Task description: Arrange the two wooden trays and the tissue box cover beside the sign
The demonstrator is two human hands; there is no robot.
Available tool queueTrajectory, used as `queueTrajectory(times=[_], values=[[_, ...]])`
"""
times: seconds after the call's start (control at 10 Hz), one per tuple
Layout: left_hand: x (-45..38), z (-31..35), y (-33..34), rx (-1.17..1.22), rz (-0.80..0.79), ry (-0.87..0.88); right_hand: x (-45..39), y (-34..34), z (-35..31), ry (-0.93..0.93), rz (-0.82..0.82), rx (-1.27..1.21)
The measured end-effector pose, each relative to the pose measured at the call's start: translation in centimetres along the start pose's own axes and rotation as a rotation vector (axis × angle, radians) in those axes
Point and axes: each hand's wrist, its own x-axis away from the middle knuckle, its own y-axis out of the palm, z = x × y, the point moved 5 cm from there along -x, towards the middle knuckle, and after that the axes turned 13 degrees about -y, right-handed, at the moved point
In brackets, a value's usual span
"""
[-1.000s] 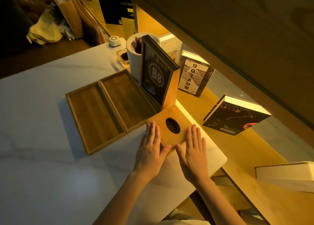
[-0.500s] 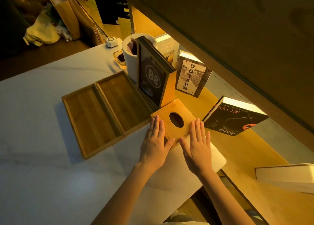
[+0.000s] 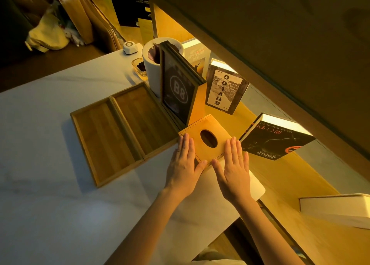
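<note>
Two flat wooden trays lie side by side on the white table, the left tray (image 3: pixel 104 142) and the right tray (image 3: pixel 143 120), which touches the base of the upright black "B8" sign (image 3: pixel 177 90). A wooden tissue box cover (image 3: pixel 202 132) with an oval hole sits just right of the sign's foot. My left hand (image 3: pixel 183 164) lies flat, fingers resting on the cover's near left edge. My right hand (image 3: pixel 233 166) lies flat with fingertips on its near right corner. Neither hand grips anything.
Behind the sign stand a white cylindrical bin (image 3: pixel 153 68), a glass ashtray (image 3: pixel 139 67) and a small white device (image 3: pixel 130 47). Books (image 3: pixel 225 88) lean on the lit wooden shelf, a black book (image 3: pixel 276 140) to the right. The table's corner (image 3: pixel 258 190) is near my right wrist.
Both hands have pushed the tissue box cover away from me, up against the sign's base; the trays have stayed in place.
</note>
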Motion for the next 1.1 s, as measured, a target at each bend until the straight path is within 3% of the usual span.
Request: queueTrajectory(times=[0.5,0.7,0.8,0.9,1.0,1.1], values=[[-0.8,0.7,0.2,0.005,0.001,0.019,-0.5,-0.5,0.2,-0.008,0.022,0.035],[-0.8,0.8,-1.3,0.071,-0.068,0.021,-1.4,-2.7,-0.4,-0.042,0.108,0.076],[-0.5,0.5,-4.0,0.167,-0.028,0.023,-2.5,-4.1,-2.5,-0.16,0.073,0.009],[-0.2,0.4,-8.5,0.255,0.096,0.056,-3.9,-5.1,-5.8,-0.279,-0.093,-0.107],[0.5,0.4,-13.9,0.204,0.132,0.052,-5.8,-7.1,-10.1,-0.399,-0.182,-0.213],[1.9,0.1,-20.2,0.262,0.21,0.083,-6.9,-12.1,-14.8,-0.497,-0.104,-0.484]])
